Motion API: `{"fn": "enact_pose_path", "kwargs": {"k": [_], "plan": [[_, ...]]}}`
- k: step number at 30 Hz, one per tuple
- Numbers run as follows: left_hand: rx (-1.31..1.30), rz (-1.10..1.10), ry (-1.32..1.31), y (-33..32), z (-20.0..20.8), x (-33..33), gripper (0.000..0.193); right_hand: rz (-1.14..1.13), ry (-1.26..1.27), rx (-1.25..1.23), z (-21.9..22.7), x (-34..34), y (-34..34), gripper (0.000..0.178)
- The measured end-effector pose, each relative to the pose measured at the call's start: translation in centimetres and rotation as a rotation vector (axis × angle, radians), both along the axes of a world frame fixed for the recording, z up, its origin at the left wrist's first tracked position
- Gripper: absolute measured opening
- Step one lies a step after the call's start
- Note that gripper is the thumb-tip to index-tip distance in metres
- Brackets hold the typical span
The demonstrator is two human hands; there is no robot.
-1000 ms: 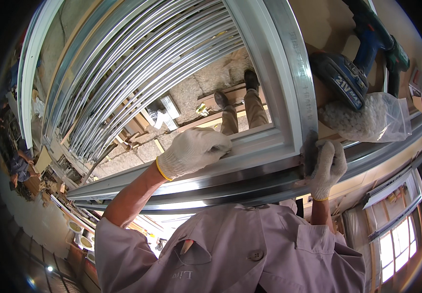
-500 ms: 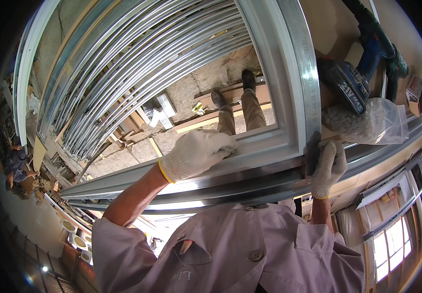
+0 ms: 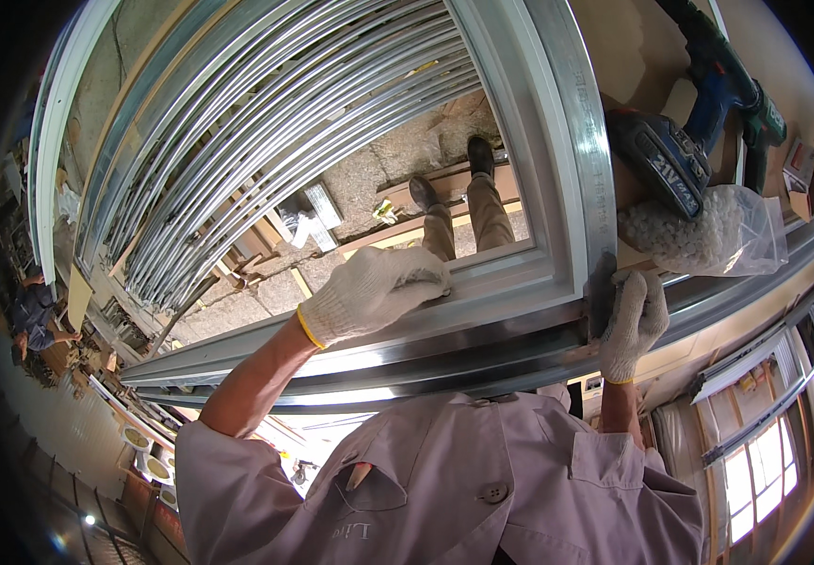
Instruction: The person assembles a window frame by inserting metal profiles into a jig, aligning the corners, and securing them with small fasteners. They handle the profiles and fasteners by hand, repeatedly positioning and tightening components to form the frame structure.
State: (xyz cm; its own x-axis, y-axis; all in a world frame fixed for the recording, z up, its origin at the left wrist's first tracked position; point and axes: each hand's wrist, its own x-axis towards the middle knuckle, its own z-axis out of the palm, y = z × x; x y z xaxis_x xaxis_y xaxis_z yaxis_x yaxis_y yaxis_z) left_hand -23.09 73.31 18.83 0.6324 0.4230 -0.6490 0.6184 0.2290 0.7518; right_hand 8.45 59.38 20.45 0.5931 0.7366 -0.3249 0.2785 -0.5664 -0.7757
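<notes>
A pale grey frame point(image 3: 510, 282) with a mitred corner lies in front of me. Along its right side runs a shiny metal strip point(image 3: 584, 141). My left hand point(image 3: 374, 292), in a knitted white glove, is closed over the near rail, its curled fingertips at the rail's inner edge. At the strip's near end, close to the frame's corner, my gloved right hand point(image 3: 636, 320) is closed with its fingers bent against the metal. Part of its grip is hidden from view. Steel channels point(image 3: 444, 367) lie along the near side, between the frame and my body.
Right of the frame lie a cordless drill point(image 3: 708, 122) with its battery, a clear bag point(image 3: 708, 231) of small pale pieces and a small open box point(image 3: 802, 179). Many long metal bars point(image 3: 331, 94) stretch across the left. Below, scraps lie on the concrete floor point(image 3: 360, 179) near my shoes.
My left hand has shifted very slightly left along the near rail, still closed. The right hand stays at the strip's end.
</notes>
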Motion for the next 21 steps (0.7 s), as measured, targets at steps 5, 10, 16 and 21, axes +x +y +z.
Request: {"fn": "enact_pose_path", "kwargs": {"k": [5, 10, 16, 21], "plan": [[0.02, 0.034, 0.071, -0.5, 0.4, 1.1, 0.015, 0.024, -0.027, -0.008, 0.1, 0.1, -0.1, 0.025], [0.006, 0.06, 0.085, -0.8, 0.6, 1.5, 0.015, 0.048, -0.054, 0.008, 0.2, 0.1, 0.0, 0.024], [0.076, 0.06, 0.057, -1.4, 0.4, 1.4, 0.014, 0.057, -0.039, 0.007, 0.4, 0.3, 0.2, 0.024], [0.358, -0.179, -0.057, -1.0, -0.2, 1.0, 0.014, 0.07, -0.051, 0.033, 0.4, 0.3, 0.2, 0.022]]}}
